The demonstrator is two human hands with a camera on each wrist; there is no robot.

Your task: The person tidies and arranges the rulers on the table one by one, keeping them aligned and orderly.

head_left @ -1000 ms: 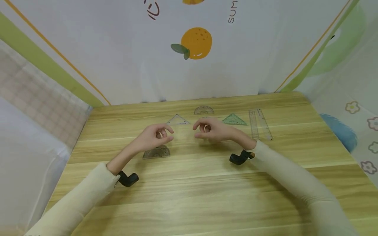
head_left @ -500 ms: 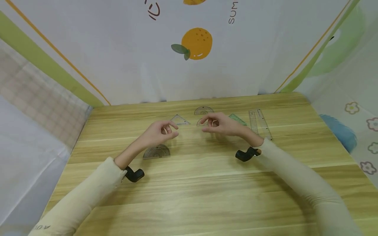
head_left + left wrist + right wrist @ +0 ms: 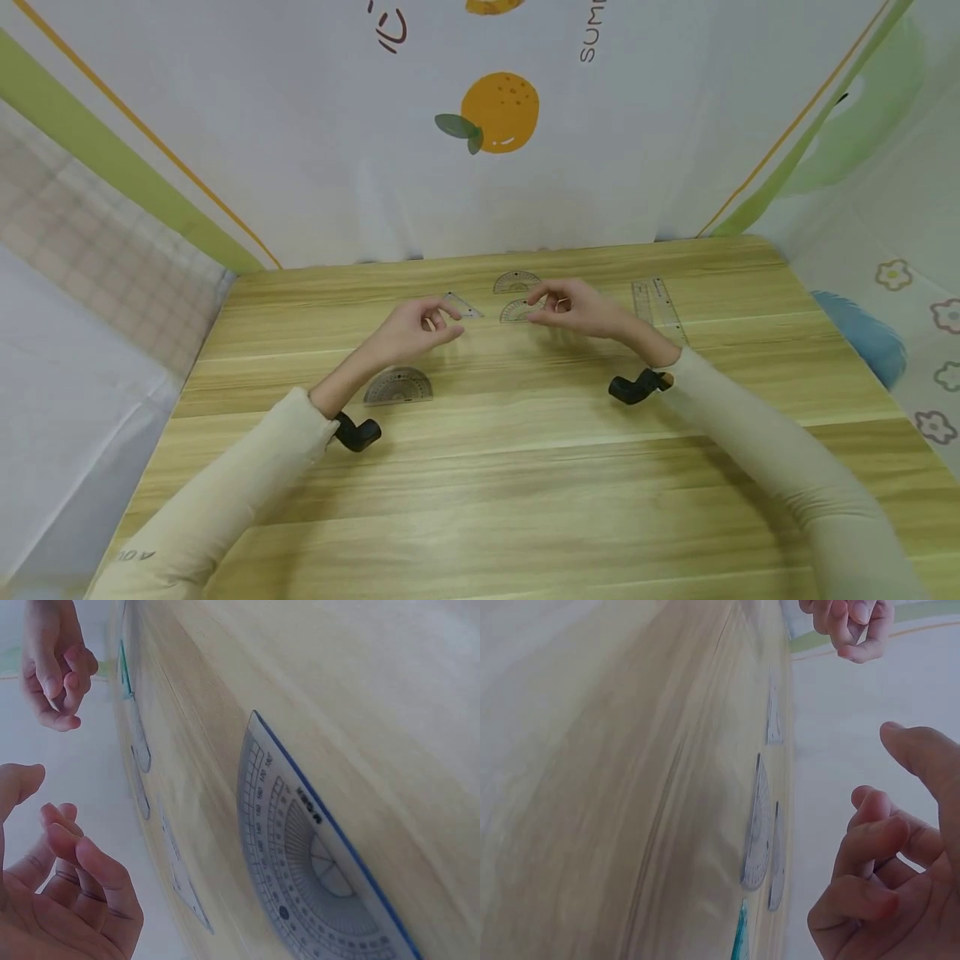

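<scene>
My left hand [image 3: 412, 332] hovers over the table with loosely curled fingers, holding nothing. Just in front of its wrist lies a grey protractor [image 3: 399, 387], large in the left wrist view [image 3: 289, 825]. A clear set square [image 3: 468, 308] is partly covered by that hand. My right hand [image 3: 588, 310], also loosely curled and holding nothing, hangs above the table by two clear protractors, a rear one [image 3: 516, 282] and a nearer one [image 3: 516, 312]. A green set square [image 3: 740, 937] is hidden behind this hand in the head view but shows in the right wrist view.
Two clear rulers, a left one [image 3: 641, 300] and a right one [image 3: 667, 307], lie at the back right, partly behind my right forearm. The wooden table [image 3: 480, 492] ends against a white curtain [image 3: 337, 167] with an orange print. A blue patch [image 3: 862, 333] shows beyond the right edge.
Both hands have drifted rightward and slightly away from me. The near back protractor has become more visible, while the green set square has gone behind the right hand. The tools have stayed put.
</scene>
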